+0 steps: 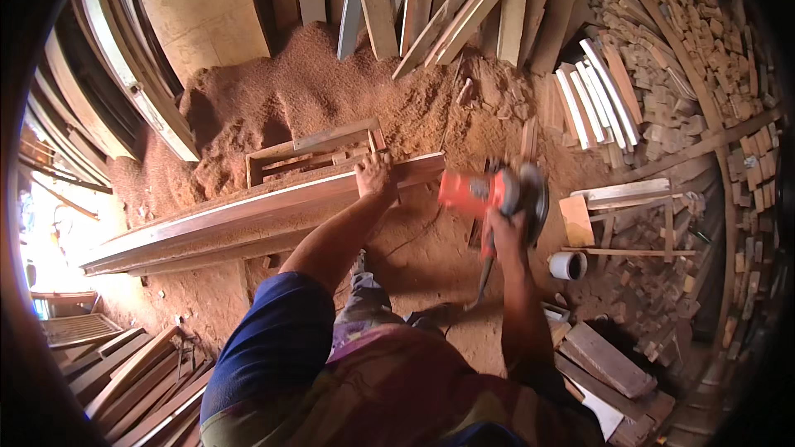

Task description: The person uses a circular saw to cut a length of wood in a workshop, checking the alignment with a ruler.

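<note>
A long wooden beam (281,205) with a pale upper edge runs from the far left to the middle. My left hand (375,174) is closed over that edge near the beam's right end; its fingertips are partly hidden. To the right of the beam, my right hand (508,230) grips the handle of a red circular saw (474,190), held apart from the wood. The saw's round grey guard (534,203) faces right and is slightly blurred. Its dark cord (484,281) hangs toward my feet.
Behind the beam stands an open wooden frame (331,139) against heaped sawdust (273,91). Boards (377,12) lean along the far side. A white container (568,265) sits on the right, near stacked offcuts (662,281). More planks (149,381) lie at the lower left.
</note>
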`<state>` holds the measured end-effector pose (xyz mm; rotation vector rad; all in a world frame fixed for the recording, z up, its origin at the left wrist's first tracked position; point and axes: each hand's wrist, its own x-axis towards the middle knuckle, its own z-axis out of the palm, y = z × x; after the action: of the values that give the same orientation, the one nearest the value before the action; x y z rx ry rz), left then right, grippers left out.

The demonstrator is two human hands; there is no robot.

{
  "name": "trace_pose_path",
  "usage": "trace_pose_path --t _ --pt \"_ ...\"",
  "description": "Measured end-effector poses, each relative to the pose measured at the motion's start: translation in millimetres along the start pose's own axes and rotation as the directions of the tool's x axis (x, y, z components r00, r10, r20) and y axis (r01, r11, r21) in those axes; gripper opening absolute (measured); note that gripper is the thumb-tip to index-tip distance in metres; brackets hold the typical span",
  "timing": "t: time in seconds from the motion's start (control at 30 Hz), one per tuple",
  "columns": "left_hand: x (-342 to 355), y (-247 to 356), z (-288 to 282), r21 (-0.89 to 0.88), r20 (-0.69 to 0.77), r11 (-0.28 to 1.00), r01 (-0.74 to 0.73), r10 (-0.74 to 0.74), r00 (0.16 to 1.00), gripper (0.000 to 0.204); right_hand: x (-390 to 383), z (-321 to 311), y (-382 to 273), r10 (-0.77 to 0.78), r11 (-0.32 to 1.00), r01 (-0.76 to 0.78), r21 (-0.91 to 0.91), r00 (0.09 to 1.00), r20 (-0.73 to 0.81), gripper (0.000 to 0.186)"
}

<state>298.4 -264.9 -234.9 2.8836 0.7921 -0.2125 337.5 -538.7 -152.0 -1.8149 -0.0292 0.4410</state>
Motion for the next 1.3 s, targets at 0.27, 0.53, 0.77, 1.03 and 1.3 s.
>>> trace_pose_path --t 0.27,0.53,0.77,1.03,1.3 --pt "12.4 -33.7 11.0 -0.630 0.025 0.773 -0.079 0.122 0.992 0.073 22.5 112.5 -77.6 -0.436 0.562 0.377 -0.736 0.891 0.123 0.046" --pt "-22.3 -41.5 -115.6 -0.999 -0.036 -0.043 -0.031 0.128 0.991 0.049 3.2 148.9 -80.3 -0.421 0.299 0.543 -0.785 0.813 0.402 0.051" --pt "-11.7 -13.1 -141.8 -0.998 0.051 0.052 0.046 0.087 0.995 0.047 -31.5 128.1 -99.0 -0.502 0.357 0.661 -0.660 0.732 0.461 0.051" --pt "-9.6 -7.7 -129.4 -1.000 -0.010 0.028 -0.011 0.026 1.000 0.040 -57.7 37.3 -61.4 -0.083 0.995 0.065 0.079 0.964 0.251 0.033" --pt "-13.9 3.6 -144.9 -0.994 -0.041 0.103 -0.046 0.043 0.998 0.029 0.7 22.8 -53.8 -0.027 0.673 -0.504 0.542 0.715 0.698 0.037"
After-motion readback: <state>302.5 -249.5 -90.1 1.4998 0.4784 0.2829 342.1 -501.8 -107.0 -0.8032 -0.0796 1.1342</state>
